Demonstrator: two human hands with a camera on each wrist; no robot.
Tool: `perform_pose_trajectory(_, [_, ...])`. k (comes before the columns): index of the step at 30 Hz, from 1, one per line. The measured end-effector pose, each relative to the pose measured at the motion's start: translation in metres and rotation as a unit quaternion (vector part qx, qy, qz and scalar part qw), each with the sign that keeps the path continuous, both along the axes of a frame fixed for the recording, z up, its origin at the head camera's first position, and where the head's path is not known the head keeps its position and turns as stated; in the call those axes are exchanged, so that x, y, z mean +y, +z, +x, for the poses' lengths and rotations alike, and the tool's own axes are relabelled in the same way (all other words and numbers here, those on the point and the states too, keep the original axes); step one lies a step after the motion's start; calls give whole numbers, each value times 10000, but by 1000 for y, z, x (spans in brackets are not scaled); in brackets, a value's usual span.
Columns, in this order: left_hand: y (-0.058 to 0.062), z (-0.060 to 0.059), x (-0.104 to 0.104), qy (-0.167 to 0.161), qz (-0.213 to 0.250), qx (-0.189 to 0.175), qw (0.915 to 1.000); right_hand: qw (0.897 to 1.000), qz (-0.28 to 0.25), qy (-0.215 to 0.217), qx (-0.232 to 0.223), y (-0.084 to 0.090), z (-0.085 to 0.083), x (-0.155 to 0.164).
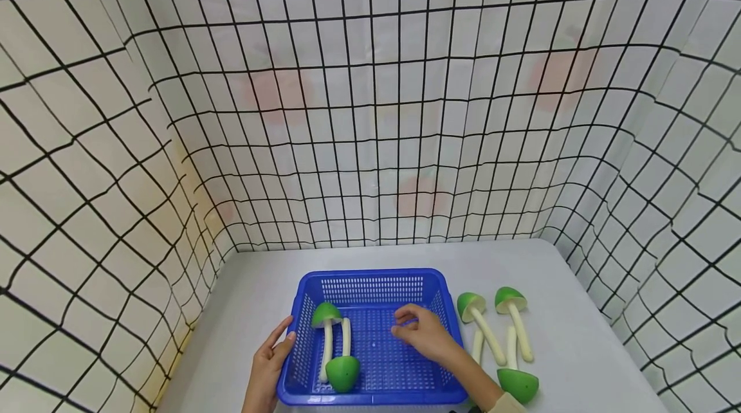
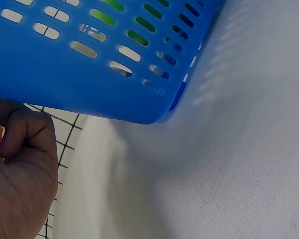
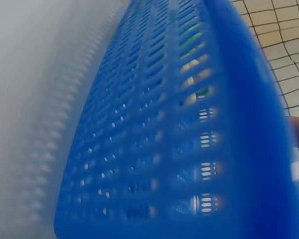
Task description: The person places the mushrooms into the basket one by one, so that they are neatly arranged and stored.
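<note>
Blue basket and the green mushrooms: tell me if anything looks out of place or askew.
Nothing is damaged or spilled. The blue basket sits flat on the table. Two mushrooms lie in it head to tail, and three mushrooms lie loose to its right, one reversed. The left hand touches the basket's side; the right hand hovers inside, holding nothing.

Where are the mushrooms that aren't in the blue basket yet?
In the head view, three green-capped mushrooms lie on the white table just right of the blue basket, beside the right hand, which hangs over the basket's inside.
</note>
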State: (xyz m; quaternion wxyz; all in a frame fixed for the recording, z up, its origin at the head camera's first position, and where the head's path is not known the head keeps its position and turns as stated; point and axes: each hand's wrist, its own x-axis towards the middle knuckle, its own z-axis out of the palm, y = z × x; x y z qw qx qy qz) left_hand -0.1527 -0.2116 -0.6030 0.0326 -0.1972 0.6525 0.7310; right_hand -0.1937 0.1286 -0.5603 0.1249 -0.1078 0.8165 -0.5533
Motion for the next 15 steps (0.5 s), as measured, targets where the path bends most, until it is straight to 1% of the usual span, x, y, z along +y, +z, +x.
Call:
perform_pose_trajectory(4, [0, 0, 0, -34, -50, 8, 10000, 9999, 30, 4, 167, 9, 5, 8])
perform_pose_trajectory(8, [1, 0, 0, -27, -87, -1, 10000, 9996, 108, -90, 253, 13, 7, 19])
perform_pose_trajectory(15, [2, 2, -1, -53, -202, 45, 9998, 9993, 92, -302, 216, 21, 9, 38])
